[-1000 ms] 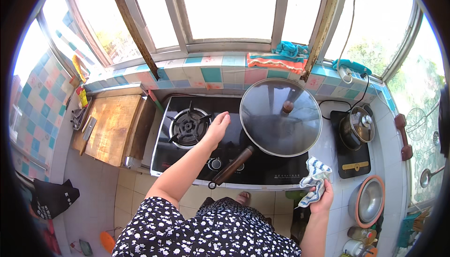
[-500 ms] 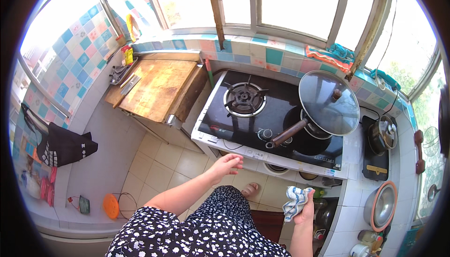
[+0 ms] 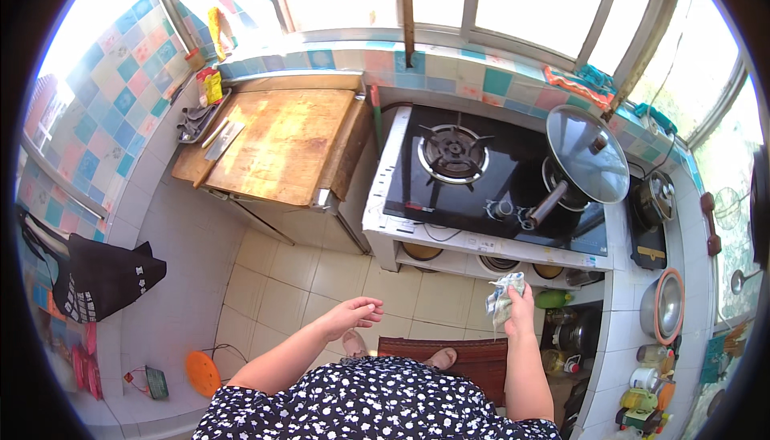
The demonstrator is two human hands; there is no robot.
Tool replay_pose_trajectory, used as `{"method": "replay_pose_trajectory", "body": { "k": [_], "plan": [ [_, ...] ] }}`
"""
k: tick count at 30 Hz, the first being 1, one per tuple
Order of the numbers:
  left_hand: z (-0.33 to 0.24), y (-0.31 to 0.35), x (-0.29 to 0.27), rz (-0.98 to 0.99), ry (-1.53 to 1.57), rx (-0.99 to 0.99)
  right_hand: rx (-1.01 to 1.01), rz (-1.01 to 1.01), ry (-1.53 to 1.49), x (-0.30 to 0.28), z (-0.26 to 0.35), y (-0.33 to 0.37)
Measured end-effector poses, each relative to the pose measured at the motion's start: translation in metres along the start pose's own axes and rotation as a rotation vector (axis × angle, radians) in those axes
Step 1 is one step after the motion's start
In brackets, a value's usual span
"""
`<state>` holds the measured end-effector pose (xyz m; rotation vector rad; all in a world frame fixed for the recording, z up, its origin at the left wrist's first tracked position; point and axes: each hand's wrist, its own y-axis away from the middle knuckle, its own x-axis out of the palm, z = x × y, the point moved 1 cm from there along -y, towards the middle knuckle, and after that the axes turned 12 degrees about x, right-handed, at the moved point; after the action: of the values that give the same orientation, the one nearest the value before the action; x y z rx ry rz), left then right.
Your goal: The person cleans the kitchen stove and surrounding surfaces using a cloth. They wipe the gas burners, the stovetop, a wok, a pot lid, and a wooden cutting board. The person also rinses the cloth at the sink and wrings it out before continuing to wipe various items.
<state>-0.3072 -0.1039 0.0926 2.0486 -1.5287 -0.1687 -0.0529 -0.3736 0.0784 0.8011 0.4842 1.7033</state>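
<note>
A crumpled white-and-blue cloth is gripped in my right hand, in front of the stove's right half. My left hand hangs in the air over the tiled floor with nothing in it, its fingers loosely bent and not closed. Ahead of both hands stands a black glass-topped gas stove. A pan with a glass lid and a brown handle sits on its right burner; the left burner carries only its grate. Neither hand touches the stove.
Left of the stove is a wooden board with a cleaver on it. A lidded pot and a steel basin stand on the right counter. Bottles fill the shelf below. A dark red mat lies underfoot.
My body has turned and shifted, so the stove appears farther right. My left hand has dropped back and left from the stove's front. The cloth stays in my right hand, now raised slightly.
</note>
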Motion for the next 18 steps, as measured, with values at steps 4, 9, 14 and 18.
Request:
{"method": "replay_pose_trajectory", "body": {
  "k": [4, 9, 14, 18],
  "plan": [
    [0.008, 0.032, -0.102, -0.171, 0.043, 0.055, -0.008, 0.222, 0.122, 0.107, -0.06, -0.004],
    [-0.003, 0.072, -0.188, -0.352, 0.15, 0.187, -0.061, 0.527, 0.366, 0.278, -0.114, 0.017],
    [0.008, 0.122, -0.275, -0.459, 0.057, 0.197, -0.312, 0.65, 0.61, 0.394, -0.139, 0.011],
    [0.024, 0.125, -0.34, -0.623, -0.005, 0.206, -0.568, 0.593, 0.665, 0.458, -0.116, -0.018]
  ]
}}
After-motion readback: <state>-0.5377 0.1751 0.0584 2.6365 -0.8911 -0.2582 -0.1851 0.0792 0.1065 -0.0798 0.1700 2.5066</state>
